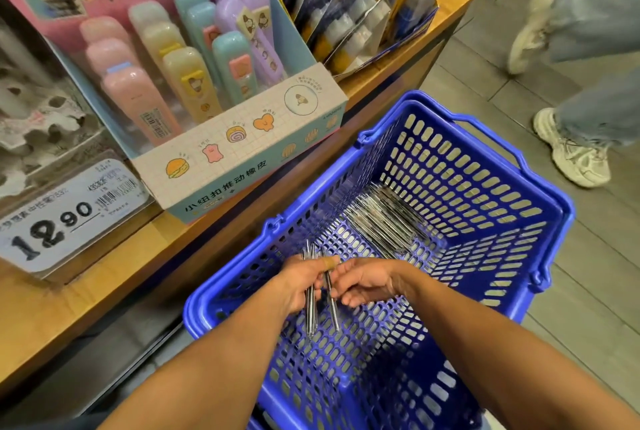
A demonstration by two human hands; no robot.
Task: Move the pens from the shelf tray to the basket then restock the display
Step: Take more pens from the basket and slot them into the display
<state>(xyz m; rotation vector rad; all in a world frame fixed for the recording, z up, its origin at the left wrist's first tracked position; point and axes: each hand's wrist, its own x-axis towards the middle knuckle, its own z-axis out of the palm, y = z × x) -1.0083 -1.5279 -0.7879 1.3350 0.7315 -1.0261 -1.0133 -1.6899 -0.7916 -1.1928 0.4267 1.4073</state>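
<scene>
Left hand (301, 282): over the near-left part of the basket, grip closed round two or three clear pens (311, 294); held upright-ish in a bundle, likely so they can be sorted or passed on one at a time.
Right hand (367, 286): just beside the left, fingers curled onto one pen (330, 294) of that bundle, pinching it; reads as drawing it off or squaring it with the rest. Exactly how many pens it has, cannot tell.
Basket (550, 208): blue, slotted, standing on the floor tight against the shelf front, so the carry from shelf to basket is short.
Pile (384, 218): a heap of the same pens lying flat on the basket floor at the far side, roughly parallel; laid down rather than thrown, by the look.
Shelf (114, 256): wooden, to the left; the pen tray itself is not in view.
Eraser box (239, 149): pastel display on the shelf, untouched; price tag (65, 218) just left of it.
Passer-by (571, 152): legs and pale trainers on the floor beyond the basket, well apart from the hands.
Stage, as judged: transfer mostly done; restocking not yet begun.
Risk: thin smooth pens could slip through the slots if dropped point-first.
</scene>
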